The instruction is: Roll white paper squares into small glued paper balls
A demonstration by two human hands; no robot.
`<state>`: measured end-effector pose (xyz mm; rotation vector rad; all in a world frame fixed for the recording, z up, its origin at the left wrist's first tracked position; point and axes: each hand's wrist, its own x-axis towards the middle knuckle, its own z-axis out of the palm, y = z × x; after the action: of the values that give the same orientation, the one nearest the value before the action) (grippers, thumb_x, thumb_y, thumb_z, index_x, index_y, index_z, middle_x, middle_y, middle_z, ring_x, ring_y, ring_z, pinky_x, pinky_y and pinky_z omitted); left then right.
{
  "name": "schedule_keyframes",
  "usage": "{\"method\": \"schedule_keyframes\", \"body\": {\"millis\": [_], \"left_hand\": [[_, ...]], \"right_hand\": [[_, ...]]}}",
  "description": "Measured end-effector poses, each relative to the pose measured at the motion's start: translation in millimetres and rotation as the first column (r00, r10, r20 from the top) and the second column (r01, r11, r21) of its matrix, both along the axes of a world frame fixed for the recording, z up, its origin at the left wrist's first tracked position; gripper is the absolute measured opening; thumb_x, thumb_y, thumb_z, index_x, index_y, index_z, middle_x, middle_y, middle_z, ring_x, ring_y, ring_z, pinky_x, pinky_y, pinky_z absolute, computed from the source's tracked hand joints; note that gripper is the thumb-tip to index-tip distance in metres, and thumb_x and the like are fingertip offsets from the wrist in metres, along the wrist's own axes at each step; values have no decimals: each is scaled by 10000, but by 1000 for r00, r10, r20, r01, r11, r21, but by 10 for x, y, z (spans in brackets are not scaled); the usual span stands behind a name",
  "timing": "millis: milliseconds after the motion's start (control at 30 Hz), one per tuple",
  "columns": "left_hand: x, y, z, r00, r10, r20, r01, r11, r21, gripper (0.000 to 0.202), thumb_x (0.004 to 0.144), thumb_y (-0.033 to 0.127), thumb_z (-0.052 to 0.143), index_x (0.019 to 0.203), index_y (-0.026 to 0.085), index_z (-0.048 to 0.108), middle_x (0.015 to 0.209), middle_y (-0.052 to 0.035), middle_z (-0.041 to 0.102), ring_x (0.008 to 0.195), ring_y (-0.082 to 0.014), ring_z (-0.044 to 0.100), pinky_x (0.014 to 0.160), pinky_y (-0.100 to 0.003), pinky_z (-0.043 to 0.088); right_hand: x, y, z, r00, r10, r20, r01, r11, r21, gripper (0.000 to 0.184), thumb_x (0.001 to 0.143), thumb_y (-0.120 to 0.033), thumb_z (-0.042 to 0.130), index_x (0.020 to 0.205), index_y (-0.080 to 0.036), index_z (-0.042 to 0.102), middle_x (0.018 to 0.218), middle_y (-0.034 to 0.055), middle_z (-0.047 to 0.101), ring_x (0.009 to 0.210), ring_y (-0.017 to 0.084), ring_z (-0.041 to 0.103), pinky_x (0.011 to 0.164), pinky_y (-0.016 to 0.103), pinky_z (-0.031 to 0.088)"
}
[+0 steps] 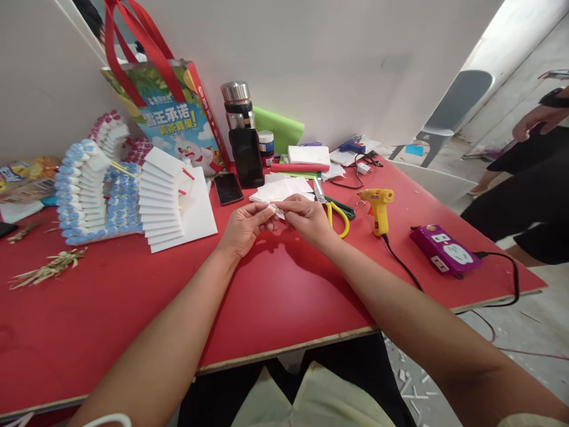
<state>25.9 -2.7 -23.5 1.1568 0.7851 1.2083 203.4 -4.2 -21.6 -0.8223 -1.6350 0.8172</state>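
Observation:
My left hand (251,224) and my right hand (311,218) meet over the red table, fingers pinched together on a small piece of white paper (280,212). Whether it is tissue or plain paper is too small to tell. Just behind the fingers lies a stack of white sheets (284,187). Scissors with yellow handles (338,220) rest close to my right hand, beside a dark green-handled tool (344,206). Left of my left hand stands a white stepped model (162,198) on a white board.
A yellow glue gun (377,209) and a purple power socket box (446,250) with cords lie at right. Behind are a phone (228,188), an upright black phone (246,158), a thermos (237,101) and a shopping bag (171,115). Another person's hand (540,118) shows far right.

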Motion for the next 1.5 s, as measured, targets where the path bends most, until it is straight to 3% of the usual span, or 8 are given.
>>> {"method": "schedule_keyframes", "body": {"millis": [367,600,933,1167,1500], "left_hand": [[-6,20,-27,1000,12,-24,-12,1000,0,230,752,329,824,841,130,751,769,-64,705,603,-95,598,582,-213,485],[-3,17,-19,997,29,-67,-28,1000,9,244,737,348,829,811,135,736,725,-39,678,570,-92,583,575,-225,474],[-1,0,-20,981,82,-178,-76,996,44,266,703,383,839,778,152,731,719,-24,677,563,-105,586,575,-246,486],[-19,-1,-36,957,121,-265,-120,993,21,305,701,419,837,791,157,709,712,-29,673,553,-120,602,494,-222,453],[-1,22,-43,958,175,-229,-159,984,86,293,720,416,826,808,157,720,733,-21,674,568,-105,595,597,-247,503]], "right_hand": [[19,-53,28,977,-95,190,68,987,144,412,852,-108,498,1091,-284,784,877,23,617,795,139,594,724,271,495],[31,-61,23,951,-130,281,66,972,226,384,888,-131,488,1120,-239,774,887,36,604,766,129,579,700,256,463],[39,-128,55,754,-298,586,92,931,354,330,922,-208,465,1107,-188,737,1025,94,622,743,152,547,642,278,381],[7,-190,158,580,-307,755,75,943,326,349,920,-208,422,1139,-160,690,1098,129,622,675,154,492,572,299,290],[-36,-216,123,572,-310,760,68,941,332,462,916,-230,435,1342,-115,572,1195,165,581,669,161,506,525,307,276]]}}
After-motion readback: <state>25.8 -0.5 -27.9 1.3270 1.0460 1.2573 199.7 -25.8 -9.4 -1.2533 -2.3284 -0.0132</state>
